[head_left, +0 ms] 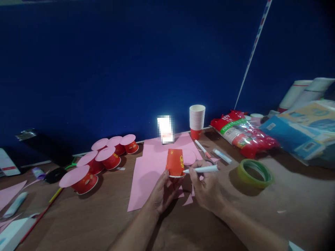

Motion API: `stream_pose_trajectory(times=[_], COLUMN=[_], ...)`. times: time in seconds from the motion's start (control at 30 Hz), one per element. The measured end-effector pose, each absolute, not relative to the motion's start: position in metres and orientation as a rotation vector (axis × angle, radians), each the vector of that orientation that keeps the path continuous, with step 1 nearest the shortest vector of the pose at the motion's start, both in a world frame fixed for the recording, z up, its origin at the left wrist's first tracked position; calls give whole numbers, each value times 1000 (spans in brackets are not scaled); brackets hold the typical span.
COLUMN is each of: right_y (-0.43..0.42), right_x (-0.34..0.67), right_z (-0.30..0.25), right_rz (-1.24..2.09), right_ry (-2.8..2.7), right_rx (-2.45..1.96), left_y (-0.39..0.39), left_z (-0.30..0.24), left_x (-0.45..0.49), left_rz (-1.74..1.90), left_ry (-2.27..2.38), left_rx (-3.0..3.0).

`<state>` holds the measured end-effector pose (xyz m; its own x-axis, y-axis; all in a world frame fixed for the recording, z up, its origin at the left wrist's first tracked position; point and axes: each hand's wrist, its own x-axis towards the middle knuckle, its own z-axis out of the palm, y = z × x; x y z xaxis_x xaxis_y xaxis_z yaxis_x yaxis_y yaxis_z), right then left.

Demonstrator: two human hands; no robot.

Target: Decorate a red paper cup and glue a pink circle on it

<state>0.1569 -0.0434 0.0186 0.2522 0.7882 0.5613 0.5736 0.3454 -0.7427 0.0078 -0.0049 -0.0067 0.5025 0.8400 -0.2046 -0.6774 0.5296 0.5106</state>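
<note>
My left hand (165,193) grips a red paper cup (175,162) near its rim; the cup is upside down, with yellow lettering on its side. In my right hand (205,184) is a white marker pen (204,169), its tip pointing left at the cup's lower right side. Whether the tip touches the cup I cannot tell. Beneath and behind the cup lie sheets of pink paper (141,181), with a pink round piece (190,157) beside it. Dark scissor handles (210,161) show partly behind my right hand.
Several upturned red cups topped with pink discs (105,153) stand at left. A stack of paper cups (197,120), a lit phone (165,129), a red cup bag (243,132), a roll of tape (255,173), a glue stick (222,156) and a blue package (293,130) surround the workspace.
</note>
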Motion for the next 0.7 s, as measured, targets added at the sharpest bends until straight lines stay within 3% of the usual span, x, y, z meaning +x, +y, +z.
stream_pose_trajectory(times=[0.7], right_y=[-43], right_x=[159], right_z=[20], right_rz=[255], right_ry=[-1402], right_rx=[-1355], left_y=[-5], left_z=[-5], left_x=[5], left_rz=[889], left_ry=[463], left_rx=[370])
